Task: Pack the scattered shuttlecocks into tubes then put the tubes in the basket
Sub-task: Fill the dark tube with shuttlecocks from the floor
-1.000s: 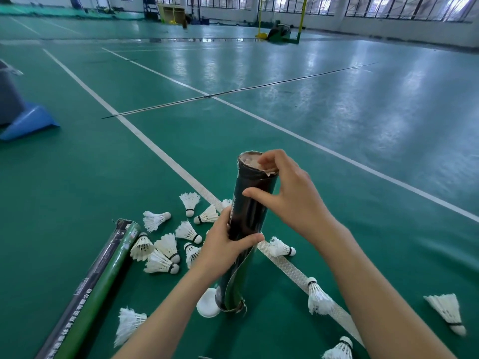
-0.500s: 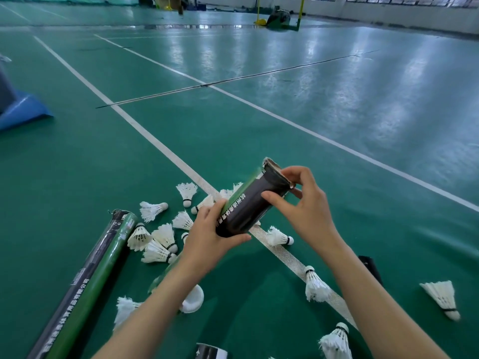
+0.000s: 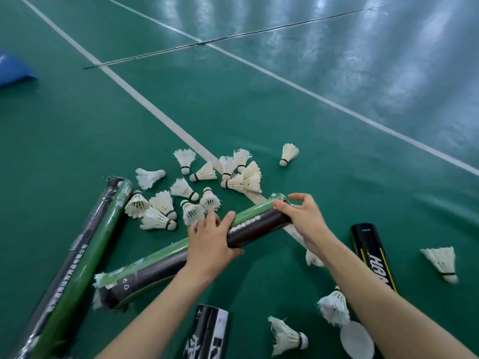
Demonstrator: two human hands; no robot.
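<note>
Left hand (image 3: pixel 210 244) fingers (image 3: pixel 229 221) wrapped round a green-and-black tube (image 3: pixel 259 225), right hand (image 3: pixel 304 220) clasping its far end, over the court floor (image 3: pixel 285 120) beside scattered shuttlecocks (image 3: pixel 182 189)

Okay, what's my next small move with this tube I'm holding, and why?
Probably free the right hand from the far end of the tube and pick up the nearest shuttlecock: the left hand grips the tube's middle, and many more lie loose on the floor.
</note>
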